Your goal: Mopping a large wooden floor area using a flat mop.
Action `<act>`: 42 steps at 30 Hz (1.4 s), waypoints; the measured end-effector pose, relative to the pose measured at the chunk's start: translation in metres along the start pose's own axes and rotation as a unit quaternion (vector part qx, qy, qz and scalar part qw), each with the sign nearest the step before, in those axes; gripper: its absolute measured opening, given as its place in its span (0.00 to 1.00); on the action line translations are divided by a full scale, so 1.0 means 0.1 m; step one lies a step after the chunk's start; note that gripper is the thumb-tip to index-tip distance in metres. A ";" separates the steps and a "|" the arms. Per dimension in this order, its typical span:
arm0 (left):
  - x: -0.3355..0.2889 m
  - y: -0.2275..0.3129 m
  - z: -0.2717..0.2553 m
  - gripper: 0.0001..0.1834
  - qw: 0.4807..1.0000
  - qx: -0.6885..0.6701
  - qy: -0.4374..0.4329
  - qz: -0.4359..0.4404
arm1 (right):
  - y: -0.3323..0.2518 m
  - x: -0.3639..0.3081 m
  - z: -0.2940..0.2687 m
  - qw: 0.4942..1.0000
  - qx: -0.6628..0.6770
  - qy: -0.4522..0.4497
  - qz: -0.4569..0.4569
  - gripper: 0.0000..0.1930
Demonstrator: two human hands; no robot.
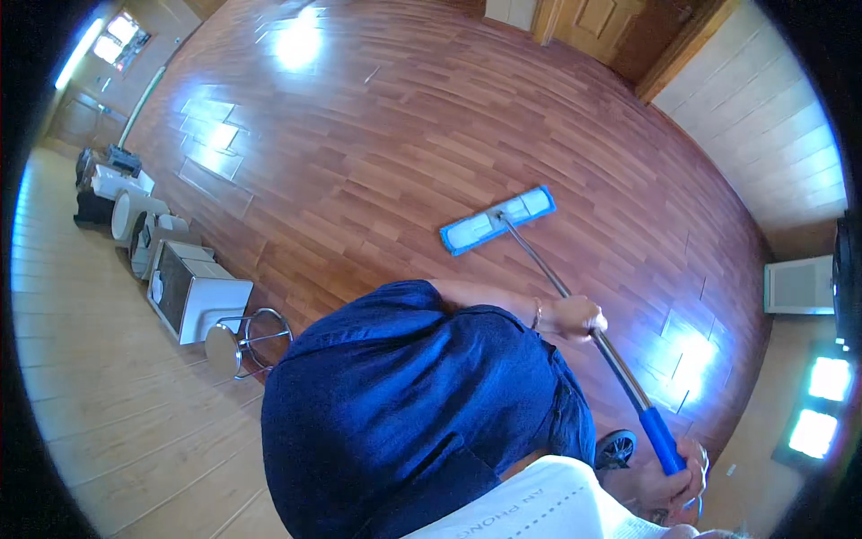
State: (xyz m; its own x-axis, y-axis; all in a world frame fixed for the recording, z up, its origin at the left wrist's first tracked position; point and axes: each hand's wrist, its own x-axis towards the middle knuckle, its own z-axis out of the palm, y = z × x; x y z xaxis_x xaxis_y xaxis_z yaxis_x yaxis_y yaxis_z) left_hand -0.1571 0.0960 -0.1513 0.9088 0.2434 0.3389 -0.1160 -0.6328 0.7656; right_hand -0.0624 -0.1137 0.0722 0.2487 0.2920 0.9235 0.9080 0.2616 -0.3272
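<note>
A flat mop with a blue-edged rectangular head [499,220] lies on the wood-pattern floor ahead of me. Its metal pole [620,366] slants down toward my right side and ends in a blue grip [662,440]. Midway along the pole, my left hand [575,316] is closed around the metal, a bracelet on its wrist. My right hand [675,478] is closed at the top end of the blue grip, low in the picture. Part of that hand blurs into the edge of the view.
Along the left wall stand a round stool [223,350], a white box-shaped appliance [202,292] and several other items. A wooden door [597,31] is at the far right. A white cabinet [799,286] stands by the right wall. My shoe [616,447] shows below.
</note>
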 end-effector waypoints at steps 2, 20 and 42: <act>-0.22 -0.20 -0.18 0.04 0.996 0.039 0.073 -0.025 | 0.19 -0.15 0.22 0.991 0.125 -0.038 0.039 0.11; -2.83 -2.13 -1.40 0.15 0.854 0.072 0.469 -0.212 | -0.43 -0.81 2.79 0.759 0.469 -0.442 0.099 0.11; -4.21 -0.81 -1.41 0.03 0.757 0.269 0.417 -0.425 | -0.94 -1.07 3.48 0.537 0.563 -0.614 0.136 0.08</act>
State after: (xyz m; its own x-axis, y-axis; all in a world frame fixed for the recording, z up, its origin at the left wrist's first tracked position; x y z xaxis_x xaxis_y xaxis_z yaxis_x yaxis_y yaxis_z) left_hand -0.5872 0.1486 -0.2792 -0.0315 0.9681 0.2487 0.7528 -0.1408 0.6431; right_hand -0.2917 0.1503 -0.0655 -0.7168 0.6651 0.2091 -0.0559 0.2441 -0.9681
